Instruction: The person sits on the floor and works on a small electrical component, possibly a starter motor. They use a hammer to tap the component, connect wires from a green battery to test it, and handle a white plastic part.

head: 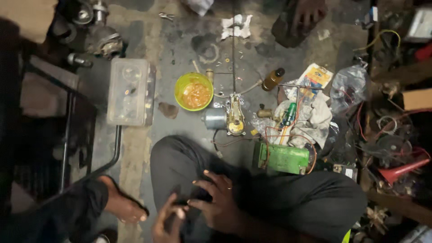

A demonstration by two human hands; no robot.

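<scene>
pinching a small dark part low in the frame, left hand and right hand meet over the lap; motor lies on the floor mid-frame.

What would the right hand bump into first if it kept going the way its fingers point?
Probably the left hand. The right hand points its fingers left across the lap, fingertips almost touching the left hand's around a small dark thing, too dim to identify. Depth is hard to judge.
</scene>
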